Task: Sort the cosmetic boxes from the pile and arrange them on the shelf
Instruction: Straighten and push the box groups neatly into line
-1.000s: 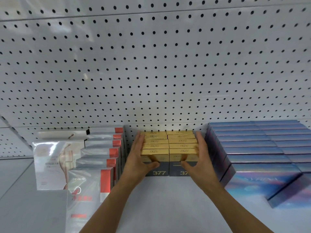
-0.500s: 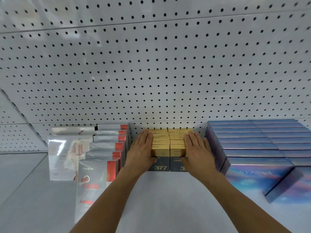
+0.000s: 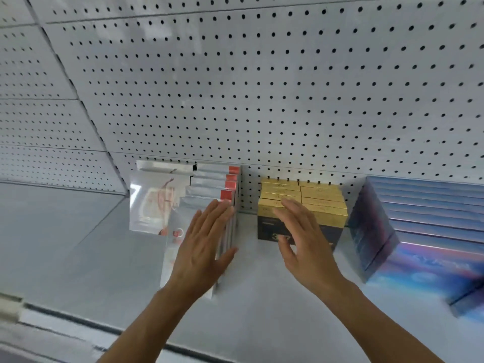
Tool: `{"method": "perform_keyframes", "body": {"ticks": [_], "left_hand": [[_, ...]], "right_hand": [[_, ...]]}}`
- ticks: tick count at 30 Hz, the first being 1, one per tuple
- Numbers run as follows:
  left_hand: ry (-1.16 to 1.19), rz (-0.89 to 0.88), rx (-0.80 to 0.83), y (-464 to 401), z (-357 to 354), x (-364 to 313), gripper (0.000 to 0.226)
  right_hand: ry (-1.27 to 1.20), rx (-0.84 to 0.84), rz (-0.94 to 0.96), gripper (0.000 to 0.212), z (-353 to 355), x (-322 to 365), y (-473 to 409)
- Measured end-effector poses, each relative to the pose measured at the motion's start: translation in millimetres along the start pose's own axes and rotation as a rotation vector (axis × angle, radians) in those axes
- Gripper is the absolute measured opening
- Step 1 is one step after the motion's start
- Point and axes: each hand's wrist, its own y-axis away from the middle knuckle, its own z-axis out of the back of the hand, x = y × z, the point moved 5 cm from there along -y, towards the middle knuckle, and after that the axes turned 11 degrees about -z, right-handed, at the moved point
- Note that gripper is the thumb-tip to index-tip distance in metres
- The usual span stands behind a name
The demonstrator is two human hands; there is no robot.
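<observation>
I see both hands flat and empty in front of the shelf (image 3: 262, 305). My left hand (image 3: 203, 250) has its fingers straight and together, and it lies against the front of the silver-and-red boxes (image 3: 225, 195), which stand in a row running back toward the pegboard wall (image 3: 262, 87). I cannot tell if the palm really presses on them or only covers them. My right hand (image 3: 306, 247) is also spread, with loose fingers, in front of the gold boxes (image 3: 319, 205) (two columns, black lower faces with a number printed). It seems just off them, not holding.

The important relation, in my judgement, is the gap between these two groups: the silver-and-red row is to the left of the gold stack, and bare shelf and pegboard show between them. The long axis of each row goes front to back, so any closing of the gap needs a sideways push. The left hand is nearer to the silver-and-red row, the right one to the gold stack. The blue iridescent boxes (image 3: 424, 218) lie further right, just beside the gold ones. No pile is visible here.
</observation>
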Motion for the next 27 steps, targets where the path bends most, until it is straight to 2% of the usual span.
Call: {"method": "perform_keyframes", "body": {"ticks": [2, 4, 5, 7, 9, 11, 14, 17, 20, 23, 27], "left_hand": [[-0.019, -0.001, -0.021, 25, 16, 23, 0.071], [0.002, 0.056, -0.041, 48, 28, 51, 0.077], [0.013, 0.08, -0.033, 59, 31, 64, 0.083], [0.038, 0.101, 0.024, 79, 32, 83, 0.099], [0.072, 0.122, 0.111, 93, 25, 100, 0.116], [0.132, 0.13, 0.184, 98, 15, 112, 0.126], [0.277, 0.187, 0.225, 87, 1, 124, 0.121], [0.345, 0.249, 0.203, 66, -14, 132, 0.112], [0.4, 0.308, 0.131, 44, -30, 139, 0.107], [0.401, 0.291, 0.019, 22, -33, 149, 0.098], [0.444, 0.279, -0.034, 9, -26, 154, 0.098]], "right_hand": [[-0.039, 0.061, 0.015, 0.05, -8, 23, 4], [-0.099, 0.182, -0.093, 0.05, -25, 44, 7], [-0.168, 0.276, -0.208, 0.058, -37, 53, 9], [-0.359, 0.437, -0.468, 0.088, -65, 69, 13], [-0.492, 0.481, -0.608, 0.104, -89, 85, 15], [-0.56, 0.47, -0.657, 0.096, -106, 96, 16], [-0.501, 0.346, -0.708, 0.081, -116, 94, 15], [-0.387, 0.179, -0.753, 0.069, -119, 84, 3], [-0.298, 0.081, -0.749, 0.062, -122, 77, -23], [-0.233, 0.03, -0.75, 0.065, -128, 72, -43], [-0.226, -0.009, -0.757, 0.08, -134, 71, -50]]}}
